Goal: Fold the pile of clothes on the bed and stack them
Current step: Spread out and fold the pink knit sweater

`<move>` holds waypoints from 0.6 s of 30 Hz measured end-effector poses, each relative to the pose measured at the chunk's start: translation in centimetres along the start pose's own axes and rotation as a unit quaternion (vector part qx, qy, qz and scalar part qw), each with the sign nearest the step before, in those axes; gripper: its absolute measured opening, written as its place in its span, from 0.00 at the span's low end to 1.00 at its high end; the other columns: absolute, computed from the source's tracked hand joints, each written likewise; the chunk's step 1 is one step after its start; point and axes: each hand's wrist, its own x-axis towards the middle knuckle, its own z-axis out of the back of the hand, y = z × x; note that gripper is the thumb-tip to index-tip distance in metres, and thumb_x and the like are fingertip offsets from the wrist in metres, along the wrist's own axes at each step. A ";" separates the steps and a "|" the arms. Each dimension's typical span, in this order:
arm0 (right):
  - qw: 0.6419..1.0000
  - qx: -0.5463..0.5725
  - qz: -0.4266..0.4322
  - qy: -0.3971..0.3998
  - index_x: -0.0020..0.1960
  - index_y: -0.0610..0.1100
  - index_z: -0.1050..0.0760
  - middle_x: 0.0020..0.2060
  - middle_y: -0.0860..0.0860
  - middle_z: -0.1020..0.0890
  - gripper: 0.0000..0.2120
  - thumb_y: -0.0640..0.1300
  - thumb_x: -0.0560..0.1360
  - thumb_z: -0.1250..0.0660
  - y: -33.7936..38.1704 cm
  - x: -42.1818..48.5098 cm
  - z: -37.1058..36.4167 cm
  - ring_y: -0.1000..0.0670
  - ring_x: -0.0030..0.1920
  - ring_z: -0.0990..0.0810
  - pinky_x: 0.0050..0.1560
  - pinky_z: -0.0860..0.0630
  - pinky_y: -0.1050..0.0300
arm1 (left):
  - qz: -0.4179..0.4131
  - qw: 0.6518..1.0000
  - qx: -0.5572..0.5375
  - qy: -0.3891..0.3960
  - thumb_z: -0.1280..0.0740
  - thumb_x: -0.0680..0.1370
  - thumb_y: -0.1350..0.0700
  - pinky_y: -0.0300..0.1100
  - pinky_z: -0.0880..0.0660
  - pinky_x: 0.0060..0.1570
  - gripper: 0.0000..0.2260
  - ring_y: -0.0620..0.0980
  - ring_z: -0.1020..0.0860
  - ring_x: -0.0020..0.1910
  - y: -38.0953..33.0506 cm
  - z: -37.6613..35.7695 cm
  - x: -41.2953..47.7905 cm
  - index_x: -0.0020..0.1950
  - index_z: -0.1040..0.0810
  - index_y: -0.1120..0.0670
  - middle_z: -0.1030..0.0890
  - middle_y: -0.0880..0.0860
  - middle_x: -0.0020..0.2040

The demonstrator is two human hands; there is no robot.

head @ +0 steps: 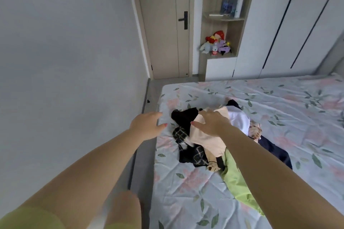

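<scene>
A loose pile of clothes lies near the left edge of the bed (186, 188). On top is a pale peach garment (206, 139), with a black checked piece (188, 152) to its left, a white one (239, 119) behind, a green one (236, 176) in front and a dark navy one (275, 150) on the right. My right hand (210, 122) rests on the peach garment with fingers spread. My left hand (147, 124) hovers open over the bed's left edge, a little left of the pile, holding nothing.
The bed has a floral sheet and fills the right side. A grey wall stands on the left with a narrow strip of floor (149, 154) beside the bed. Beyond are a door (167, 24), a shelf unit (223, 24) with toys and bottles, and a white wardrobe (288, 24).
</scene>
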 end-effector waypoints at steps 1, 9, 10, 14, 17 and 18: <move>1.000 0.002 -0.021 0.000 0.76 0.48 0.38 0.72 0.44 0.32 0.34 0.67 0.78 0.44 -1.0 -0.2 -0.2 0.41 0.71 0.33 0.66 0.30 0.42 | -0.020 1.000 0.002 0.004 0.44 0.80 0.36 0.49 0.34 0.67 0.28 0.53 0.33 0.73 -0.5 0.0 1.5 0.78 0.38 0.46 0.35 0.48 0.77; 0.968 -0.001 -0.247 -0.046 0.75 0.51 0.38 0.69 0.47 0.29 0.37 0.71 0.74 0.44 -8.5 -3.1 -1.3 0.41 0.69 0.31 0.60 0.28 0.43 | -0.212 0.976 0.033 0.025 0.44 0.80 0.37 0.50 0.29 0.64 0.25 0.54 0.28 0.68 -5.0 -2.6 14.5 0.74 0.32 0.48 0.27 0.51 0.71; 0.960 0.003 -0.275 -0.058 0.75 0.51 0.37 0.68 0.47 0.28 0.36 0.71 0.74 0.43 -8.5 -3.2 -1.6 0.41 0.68 0.30 0.56 0.28 0.45 | -0.232 0.972 0.032 0.027 0.44 0.80 0.37 0.49 0.28 0.62 0.25 0.54 0.27 0.66 -5.2 -3.2 15.7 0.73 0.31 0.48 0.26 0.51 0.70; 0.934 0.012 -0.354 -0.054 0.71 0.51 0.34 0.66 0.48 0.28 0.33 0.71 0.74 0.44 -6.0 -1.6 -3.1 0.42 0.66 0.29 0.51 0.29 0.47 | -0.288 0.954 0.014 0.084 0.45 0.80 0.36 0.49 0.28 0.60 0.26 0.53 0.27 0.67 -3.6 -5.4 18.8 0.75 0.34 0.46 0.28 0.49 0.71; 0.929 0.004 -0.367 -0.036 0.70 0.52 0.34 0.65 0.50 0.27 0.32 0.71 0.75 0.43 -3.5 0.7 -4.7 0.43 0.68 0.31 0.54 0.28 0.46 | -0.310 0.945 -0.009 0.101 0.44 0.80 0.36 0.49 0.31 0.62 0.27 0.52 0.30 0.70 -2.3 -6.0 21.5 0.77 0.36 0.46 0.31 0.47 0.74; 0.929 0.011 -0.369 -0.036 0.70 0.52 0.34 0.64 0.50 0.26 0.31 0.70 0.75 0.43 -2.8 1.3 -5.3 0.44 0.68 0.31 0.54 0.28 0.46 | -0.315 0.944 -0.014 0.101 0.44 0.80 0.36 0.49 0.31 0.62 0.27 0.53 0.30 0.70 -2.1 -6.1 22.4 0.76 0.36 0.46 0.31 0.48 0.74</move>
